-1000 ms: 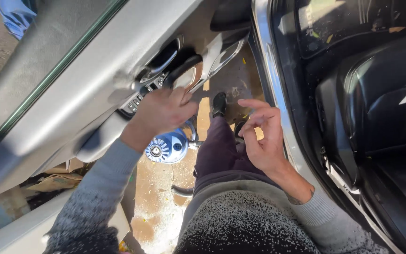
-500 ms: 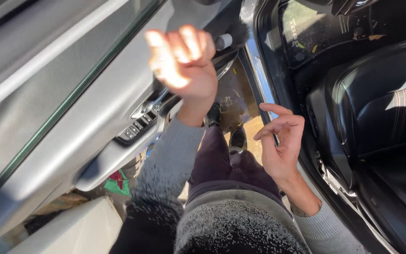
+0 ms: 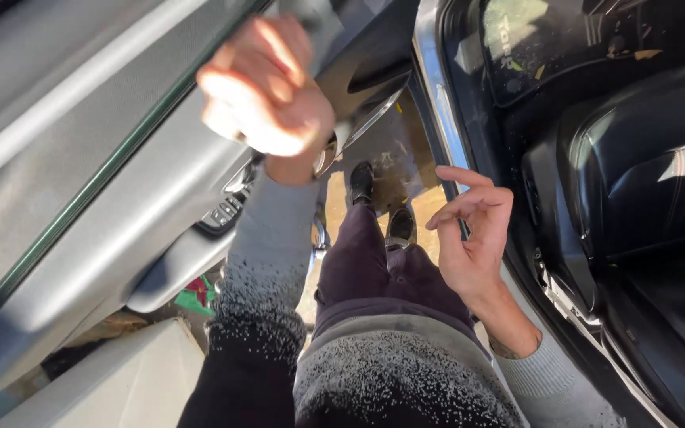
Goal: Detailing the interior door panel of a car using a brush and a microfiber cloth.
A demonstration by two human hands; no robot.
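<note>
My left hand (image 3: 267, 95) is raised in front of the open car door's inner panel (image 3: 112, 198), blurred, with its fingers curled into a fist and nothing visible in it. It hangs just above the chrome door handle (image 3: 333, 150) and the window switches (image 3: 225, 211). My right hand (image 3: 473, 234) is open with its fingers spread, empty, beside the door sill (image 3: 438, 111) and above my knees. My two dark shoes (image 3: 362, 182) stand on the sunlit ground between door and car.
The black driver's seat (image 3: 652, 198) and a littered floor mat (image 3: 564, 55) lie to the right inside the car. The door's grey armrest (image 3: 176, 273) juts out at the left. A white surface (image 3: 105, 380) and a green and red scrap (image 3: 196, 293) lie below the door.
My left hand has risen from the door handle area up toward the top of the door panel and curled shut. My right hand has opened and stayed near the sill.
</note>
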